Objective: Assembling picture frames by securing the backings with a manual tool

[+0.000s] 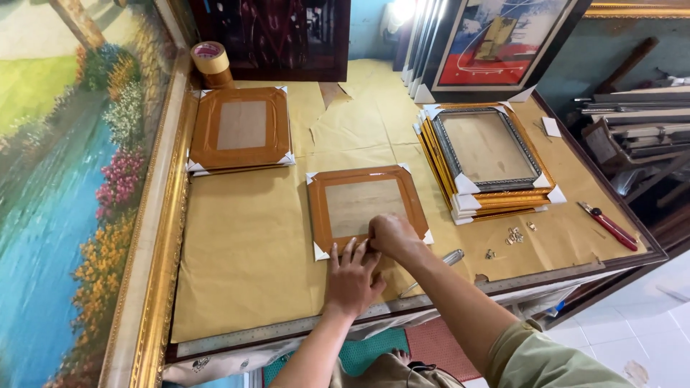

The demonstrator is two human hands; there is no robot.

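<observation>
A brown picture frame (363,177) with white corner protectors lies on the paper-covered table (244,266). My left hand (352,280) rests flat, fingers spread, against the frame's near edge. My right hand (392,236) is closed in pinched fingers over that same near edge, just right of the left hand; what it pinches is hidden. A metal tool (438,267) lies on the table just right of my right forearm.
A second brown frame (241,129) lies at the back left beside a tape roll (210,59). A stack of gold frames (489,162) sits at right, with small metal hangers (514,235) and a red cutter (608,225). A large landscape painting (65,187) leans along the left.
</observation>
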